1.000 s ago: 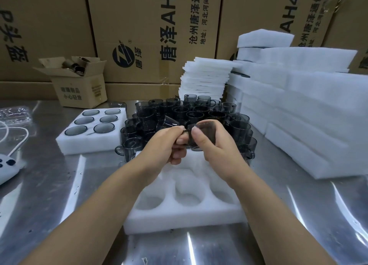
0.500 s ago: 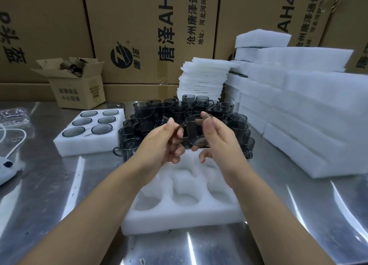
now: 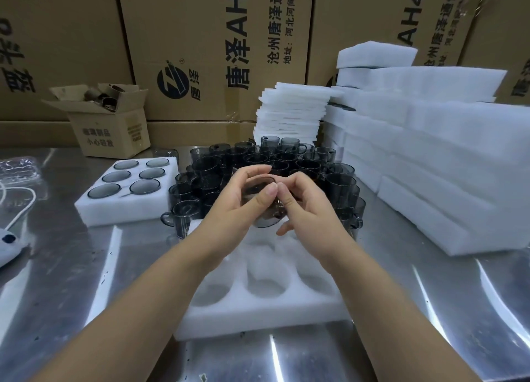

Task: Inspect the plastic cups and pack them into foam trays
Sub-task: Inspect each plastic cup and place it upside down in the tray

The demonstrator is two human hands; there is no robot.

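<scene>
I hold one smoky grey plastic cup (image 3: 263, 221) in the air with both hands, above the far end of the empty foam tray (image 3: 258, 315) that lies on the steel table (image 3: 71, 281) right in front of me. My left hand (image 3: 235, 206) wraps the cup from the left, fingers curled over its far rim and the thumb laid across the near side. My right hand (image 3: 309, 209) closes on it from the right, thumb and forefinger pinched together at the rim, the little finger sticking out loose underneath. The cup is tilted, its mouth turned up and away from me. My fingers cover the handle, so I cannot tell which way it points.

The empty foam tray shows round pockets with nothing in them. Just beyond its far edge stands the crowd of loose cups (image 3: 286, 163), packed tight against each other. Left of the tray and a little further back sits a filled foam tray (image 3: 123, 209) with six cups sunk into its pockets. Right of the tray rises a stack of foam trays (image 3: 444, 166), and behind the loose cups a pile of thin foam sheets (image 3: 292, 115). Far back to the left of the tray stands a small open cardboard box (image 3: 111, 129), and behind everything a wall of large printed cartons (image 3: 200, 51).
</scene>
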